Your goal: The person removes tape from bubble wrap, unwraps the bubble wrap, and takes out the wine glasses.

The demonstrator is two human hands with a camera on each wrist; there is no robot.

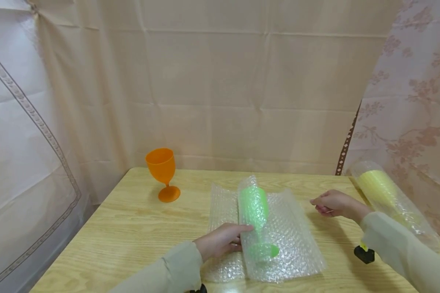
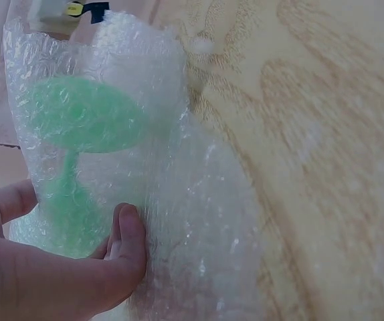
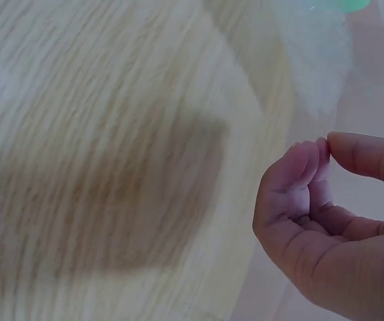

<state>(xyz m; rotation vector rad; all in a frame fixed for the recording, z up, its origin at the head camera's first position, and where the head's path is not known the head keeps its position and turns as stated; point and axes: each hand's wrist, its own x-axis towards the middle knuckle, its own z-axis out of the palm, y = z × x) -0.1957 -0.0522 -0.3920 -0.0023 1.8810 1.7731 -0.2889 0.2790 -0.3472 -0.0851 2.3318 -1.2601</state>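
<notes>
A green goblet (image 1: 255, 206) lies on its side inside a fold of bubble wrap (image 1: 297, 240), its foot toward the near side of the table. My left hand (image 1: 225, 241) grips the folded edge of the wrap beside the goblet's stem, thumb on top. Close up in the left wrist view, the green foot (image 2: 88, 115) shows blurred through the bubbles between thumb and fingers. To the right of the wrap, my right hand (image 1: 335, 204) hovers over the table with loosely curled fingers. Its thumb tip meets the fingertips in the right wrist view, with nothing visible between them.
An orange goblet (image 1: 161, 167) stands upright at the back left of the wooden table (image 1: 132, 228). At the right edge lies a yellow goblet (image 1: 377, 187) rolled in bubble wrap. Beige curtain (image 1: 212, 89) hangs behind the table, patterned cloth (image 1: 414, 101) at the right.
</notes>
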